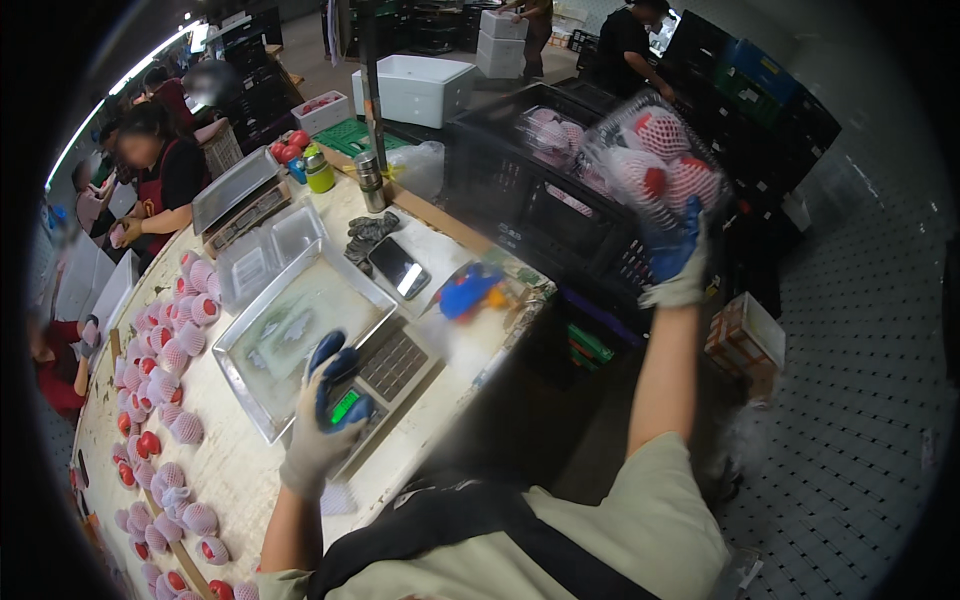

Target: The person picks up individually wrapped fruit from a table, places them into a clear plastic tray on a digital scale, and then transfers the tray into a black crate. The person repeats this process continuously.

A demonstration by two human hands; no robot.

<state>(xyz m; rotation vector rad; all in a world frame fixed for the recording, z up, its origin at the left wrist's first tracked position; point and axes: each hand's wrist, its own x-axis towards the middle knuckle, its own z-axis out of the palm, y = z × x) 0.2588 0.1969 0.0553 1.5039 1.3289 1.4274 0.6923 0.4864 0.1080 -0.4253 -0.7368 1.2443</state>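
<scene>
My right hand [677,255], in a white glove with a blue coated palm, grips a clear plastic tray [600,142] tilted over the black crate. Red fruits in white and pink foam nets [660,131] fill the tray. In a similar glove, my left hand [328,420] is over the display side of a digital scale [390,364], fingers apart and holding nothing. The scale's metal pan [262,409] bears no fruit. Many net-wrapped red fruits [187,427] lie along the left of the worktable. Empty clear trays [251,274] lie behind the pan.
A black plastic crate [525,176] with wrapped fruit stands beyond the table's right edge. A phone [399,268], dark gloves [371,229], a steel flask [370,180] and a metal post [369,82] are near. Co-workers [169,172] stand at left and back. A carton [746,337] sits right.
</scene>
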